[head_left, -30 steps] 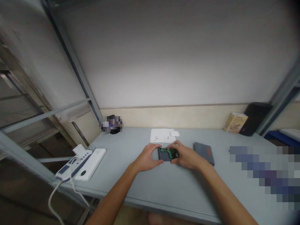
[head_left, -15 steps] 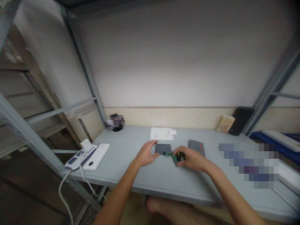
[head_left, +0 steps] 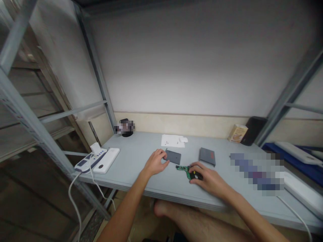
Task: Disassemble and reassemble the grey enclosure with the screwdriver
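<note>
A dark grey flat cover panel [head_left: 174, 157] is at the middle of the desk. The curled fingers of my left hand [head_left: 156, 162] close on its left edge, with the thumb at its near side. My right hand [head_left: 205, 178] holds a green circuit board [head_left: 183, 168] with a black part attached [head_left: 195, 175], low over the desktop. Fingers and thumb wrap around the black part and hide some of it. A narrow arm of the board points left, just in front of the panel and apart from it.
Behind the panel lies a white sheet [head_left: 170, 141] with small dark screws and a white piece [head_left: 183, 139]. A second grey cover [head_left: 207, 156] lies to the right. At left are a power strip [head_left: 88, 162] and a white power bank [head_left: 107, 160]; at back right, a small box [head_left: 238, 133].
The circuit board has come away from the panel, toward me. The panel's angle has turned and my left fingers have closed in on its left edge. The whole view has shifted slightly.
</note>
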The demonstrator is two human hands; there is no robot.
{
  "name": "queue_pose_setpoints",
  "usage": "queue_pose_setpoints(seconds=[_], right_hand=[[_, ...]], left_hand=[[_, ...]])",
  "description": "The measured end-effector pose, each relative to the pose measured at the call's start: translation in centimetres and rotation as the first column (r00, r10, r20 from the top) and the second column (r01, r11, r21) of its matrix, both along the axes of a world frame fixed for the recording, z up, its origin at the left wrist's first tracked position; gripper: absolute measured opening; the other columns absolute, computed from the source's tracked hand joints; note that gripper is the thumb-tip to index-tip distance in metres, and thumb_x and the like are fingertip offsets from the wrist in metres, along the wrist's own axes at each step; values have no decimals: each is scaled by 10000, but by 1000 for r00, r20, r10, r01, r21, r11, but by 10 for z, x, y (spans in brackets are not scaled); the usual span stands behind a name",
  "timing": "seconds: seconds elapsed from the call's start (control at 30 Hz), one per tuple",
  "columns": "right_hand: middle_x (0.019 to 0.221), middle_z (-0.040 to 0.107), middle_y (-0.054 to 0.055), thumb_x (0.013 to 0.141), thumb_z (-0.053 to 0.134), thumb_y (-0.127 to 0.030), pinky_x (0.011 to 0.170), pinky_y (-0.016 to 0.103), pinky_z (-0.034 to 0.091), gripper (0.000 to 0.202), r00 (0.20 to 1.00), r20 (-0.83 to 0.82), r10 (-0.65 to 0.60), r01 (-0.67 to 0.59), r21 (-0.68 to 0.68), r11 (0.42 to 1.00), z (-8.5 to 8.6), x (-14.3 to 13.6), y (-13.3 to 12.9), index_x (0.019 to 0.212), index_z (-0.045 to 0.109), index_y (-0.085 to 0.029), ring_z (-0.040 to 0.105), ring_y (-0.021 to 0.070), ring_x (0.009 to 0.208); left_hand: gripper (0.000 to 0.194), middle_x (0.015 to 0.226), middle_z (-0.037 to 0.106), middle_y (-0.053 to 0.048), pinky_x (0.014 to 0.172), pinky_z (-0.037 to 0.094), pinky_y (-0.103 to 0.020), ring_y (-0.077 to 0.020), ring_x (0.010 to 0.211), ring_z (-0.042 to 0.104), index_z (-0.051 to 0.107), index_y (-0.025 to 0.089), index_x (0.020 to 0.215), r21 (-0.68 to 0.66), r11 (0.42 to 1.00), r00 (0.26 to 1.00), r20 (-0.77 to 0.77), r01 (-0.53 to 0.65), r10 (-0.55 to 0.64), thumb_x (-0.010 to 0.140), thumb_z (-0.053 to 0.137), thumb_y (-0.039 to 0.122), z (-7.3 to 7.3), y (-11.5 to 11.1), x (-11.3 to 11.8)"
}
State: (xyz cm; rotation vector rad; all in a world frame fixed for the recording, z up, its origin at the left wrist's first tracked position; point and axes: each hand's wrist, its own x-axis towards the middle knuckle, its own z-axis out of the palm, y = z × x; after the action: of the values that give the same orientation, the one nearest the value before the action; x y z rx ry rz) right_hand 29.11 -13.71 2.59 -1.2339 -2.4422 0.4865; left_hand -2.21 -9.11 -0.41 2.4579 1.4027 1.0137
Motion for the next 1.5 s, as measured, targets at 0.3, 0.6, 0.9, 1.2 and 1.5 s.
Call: queue_pose_setpoints(seconds=[0.3,0.6,0.9,1.2,1.5], right_hand=[[1447,585,75,923,643,-508,978,442,560,416,998,-10,-61,61,29,998,3,20,2,1306,656,-346,700,282,1129],[1241,672,107,854,612,-309,1087,467,504,316,957,-40,-288,290,116,950,-1,82,52,1140,741,-269,695,291,1138],[1198,615,85,924,603,-481,870,369,562,397,939,78,-334,332,43,942,4,56,26,1261,721,-306,712,236,919],[1430,511,113,951,480,-211,854,361,548,579,960,131,-246,236,87,968,-8,37,19,1522,507,-297,709,226,964],[1368,580,106,1032,416,-324,741,333,549,421,932,111,-344,317,203,926,-9,26,30,1407,604,-288,720,237,943]], left_hand=[[159,912,591,-22,866,474,-342,-221,954,576,589,221,836,38,995,996,1,-91,91,927,702,285,-9,-3,-1],[102,956,639,-35,909,482,-363,-232,991,590,636,225,901,43,994,994,-9,-104,105,927,716,282,-13,0,-2],[87,958,647,-38,904,492,-370,-231,985,592,630,217,895,40,994,995,-12,-101,101,938,692,259,-10,-3,-2],[118,993,697,-47,922,501,-385,-239,977,615,670,233,1072,68,996,997,-51,-54,57,959,650,262,-7,-6,-2],[279,1210,713,-66,1033,501,-418,-243,1131,650,643,253,1262,37,999,1000,-16,-22,22,998,560,212,-7,-7,-2]])
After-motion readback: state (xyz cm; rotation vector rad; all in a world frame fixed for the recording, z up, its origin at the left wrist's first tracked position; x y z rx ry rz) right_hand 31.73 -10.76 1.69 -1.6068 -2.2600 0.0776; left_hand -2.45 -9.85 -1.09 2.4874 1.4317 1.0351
